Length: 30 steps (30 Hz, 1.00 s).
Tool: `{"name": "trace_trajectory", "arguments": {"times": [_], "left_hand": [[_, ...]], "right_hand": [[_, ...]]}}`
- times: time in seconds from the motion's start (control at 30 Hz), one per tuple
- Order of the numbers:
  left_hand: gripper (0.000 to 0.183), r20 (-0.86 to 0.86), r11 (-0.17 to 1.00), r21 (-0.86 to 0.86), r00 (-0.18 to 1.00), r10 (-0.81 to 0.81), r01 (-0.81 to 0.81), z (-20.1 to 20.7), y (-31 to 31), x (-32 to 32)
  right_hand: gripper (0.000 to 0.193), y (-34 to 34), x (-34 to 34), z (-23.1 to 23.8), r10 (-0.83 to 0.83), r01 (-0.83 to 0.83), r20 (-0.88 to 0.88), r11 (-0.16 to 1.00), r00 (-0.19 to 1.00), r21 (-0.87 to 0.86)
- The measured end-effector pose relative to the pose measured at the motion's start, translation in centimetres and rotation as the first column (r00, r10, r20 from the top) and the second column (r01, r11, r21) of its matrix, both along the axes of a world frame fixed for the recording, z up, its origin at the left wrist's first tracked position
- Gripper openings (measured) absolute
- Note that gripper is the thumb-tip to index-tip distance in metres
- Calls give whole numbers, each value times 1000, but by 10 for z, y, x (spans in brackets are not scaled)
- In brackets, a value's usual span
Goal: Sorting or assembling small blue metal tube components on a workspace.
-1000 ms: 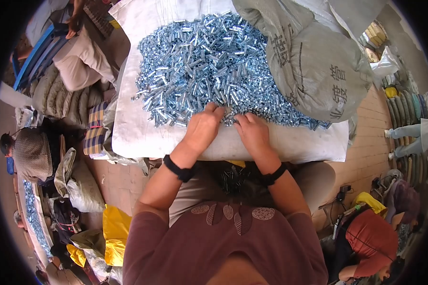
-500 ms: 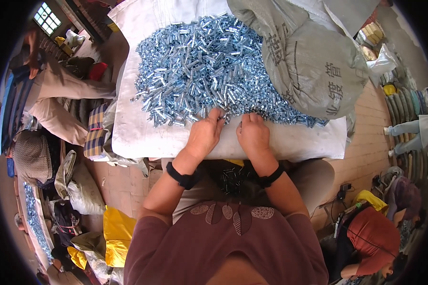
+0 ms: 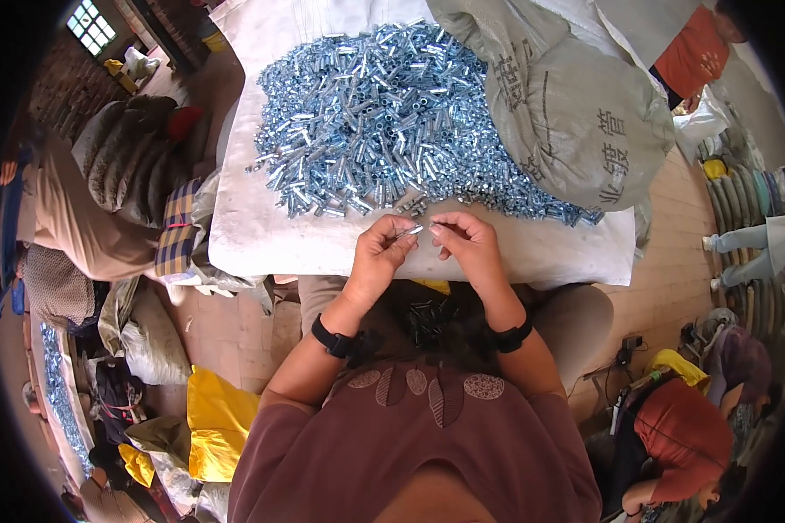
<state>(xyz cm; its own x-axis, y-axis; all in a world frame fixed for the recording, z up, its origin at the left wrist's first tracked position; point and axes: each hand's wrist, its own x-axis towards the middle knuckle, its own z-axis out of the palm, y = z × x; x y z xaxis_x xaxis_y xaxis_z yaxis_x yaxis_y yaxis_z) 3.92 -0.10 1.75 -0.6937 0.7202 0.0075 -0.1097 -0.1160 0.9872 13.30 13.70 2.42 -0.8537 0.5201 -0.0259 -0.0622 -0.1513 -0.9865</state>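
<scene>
A broad heap of small shiny bluish-silver metal sleeves (image 3: 379, 122) lies on a white cloth (image 3: 296, 248) in front of me. Just short of its near edge, my left hand (image 3: 380, 251) pinches a small metal sleeve (image 3: 415, 230) whose bright end points toward my other hand. My right hand (image 3: 471, 244) is closed in a pinch close beside it. Its fingertips hold something tiny and dark that I cannot make out. Both hands are above the cloth, apart from the heap.
A grey woven sack (image 3: 576, 122) lies over the heap's right side. Dark small parts (image 3: 429, 321) sit in my lap. A person in red (image 3: 685, 431) bends at the lower right. At the left another person's trousered leg (image 3: 92, 209) stands near full sacks (image 3: 122, 152).
Both hands have drawn back from the heap's edge toward me, and a metal sleeve now shows in my left fingers. The person at the left has shifted further left.
</scene>
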Motion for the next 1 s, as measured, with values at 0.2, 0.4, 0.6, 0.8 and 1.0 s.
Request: {"name": "trace_trajectory", "arguments": {"times": [0.2,0.4,0.6,0.8,1.0], "left_hand": [[11,-88,1000,18,996,-14,15,0,5,10],[11,23,998,8,998,-64,64,4,6,14],[12,98,995,-15,990,-99,101,3,8,15],[10,184,999,-16,983,-25,28,-4,12,21],[18,-400,976,-204,904,-151,73,-3,-2,-3]], "right_hand": [[16,-3,7,6,-34,34,8,998,999,-54],[15,-1,14,4,-85,75,67,987,994,139],[13,-4,16,6,-163,161,-56,753,985,639],[13,-23,12,-7,-231,261,-136,695,963,670],[13,1,-1,-18,-230,81,45,511,972,855]]}}
